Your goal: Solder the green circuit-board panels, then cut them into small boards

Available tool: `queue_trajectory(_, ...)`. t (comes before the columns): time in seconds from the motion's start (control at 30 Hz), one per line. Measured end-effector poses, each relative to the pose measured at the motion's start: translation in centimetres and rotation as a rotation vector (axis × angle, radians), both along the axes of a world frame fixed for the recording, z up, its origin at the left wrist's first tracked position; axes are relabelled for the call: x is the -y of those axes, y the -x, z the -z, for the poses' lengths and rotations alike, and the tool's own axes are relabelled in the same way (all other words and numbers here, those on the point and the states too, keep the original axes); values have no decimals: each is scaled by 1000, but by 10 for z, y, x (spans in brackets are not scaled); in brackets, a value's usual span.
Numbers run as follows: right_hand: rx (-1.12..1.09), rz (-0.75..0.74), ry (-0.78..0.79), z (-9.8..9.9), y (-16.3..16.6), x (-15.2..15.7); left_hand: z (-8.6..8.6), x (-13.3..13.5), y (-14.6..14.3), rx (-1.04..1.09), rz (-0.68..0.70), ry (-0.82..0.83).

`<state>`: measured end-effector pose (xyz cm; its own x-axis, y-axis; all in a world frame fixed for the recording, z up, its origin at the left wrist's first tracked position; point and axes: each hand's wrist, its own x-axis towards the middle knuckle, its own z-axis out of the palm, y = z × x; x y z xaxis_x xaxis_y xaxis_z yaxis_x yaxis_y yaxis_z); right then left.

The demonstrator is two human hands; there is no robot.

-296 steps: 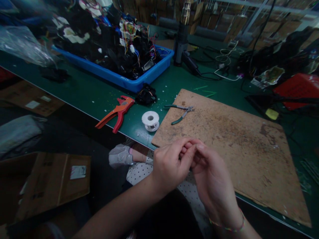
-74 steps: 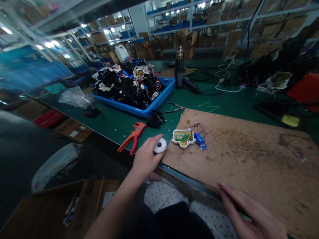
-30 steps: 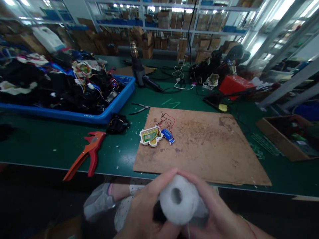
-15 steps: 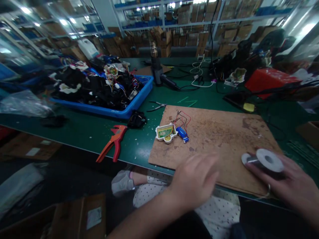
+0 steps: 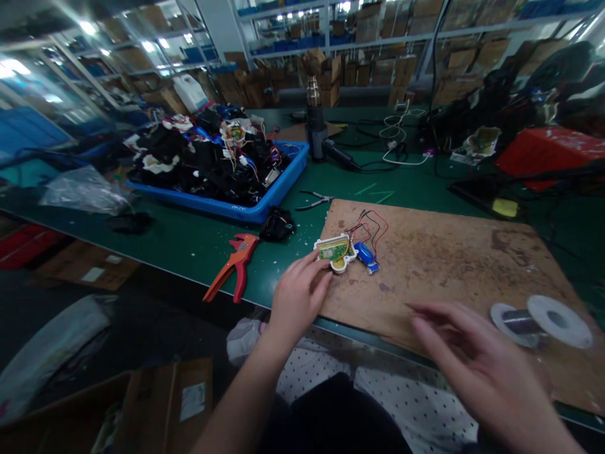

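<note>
My left hand (image 5: 299, 297) reaches to the white-framed green circuit board (image 5: 334, 250) at the near left corner of the brown work board (image 5: 449, 265); its fingertips touch the frame and the fingers are loosely apart. A small blue battery (image 5: 366, 256) with red and black wires lies beside the circuit board. My right hand (image 5: 477, 366) hovers open over the board's near edge, fingers spread, holding nothing. A white spool of solder wire (image 5: 541, 318) lies on its side on the board, to the right of that hand.
A blue tray (image 5: 246, 211) piled with black wired parts sits at the back left. Red-orange wire strippers (image 5: 234, 266), a black part (image 5: 277, 225), small pliers (image 5: 314, 200), a heat gun (image 5: 316, 123) and a red box (image 5: 548, 151) lie on the green bench. Cardboard boxes stand below left.
My right hand has let go of the solder spool, which now lies on the board, and drawn back left. My left hand has moved forward to the circuit board.
</note>
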<state>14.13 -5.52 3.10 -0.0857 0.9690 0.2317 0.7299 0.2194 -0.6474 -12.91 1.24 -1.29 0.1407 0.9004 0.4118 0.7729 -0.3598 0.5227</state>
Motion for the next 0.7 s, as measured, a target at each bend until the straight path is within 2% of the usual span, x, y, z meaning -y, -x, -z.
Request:
queue_trajectory(0.07,-62,-108,107,2,45,-22,2,11,-4,0,-1,-11)
queue_trajectory(0.13,-75,-136,82,2,74,-46,4,19,-6,-5,2,-18)
queue_trajectory(0.2,-23,-130,41,3,89,-66,7,24,-8,7,6,-23)
queue_trajectory(0.37,22,-153,48,6,102,-96,8,26,-7,103,36,0)
queue_trajectory(0.53,44,-282,35,5,104,-86,3,33,5,160,45,23)
queue_trajectory(0.7,191,-377,10,-7,105,-82,-1,37,11,224,80,96)
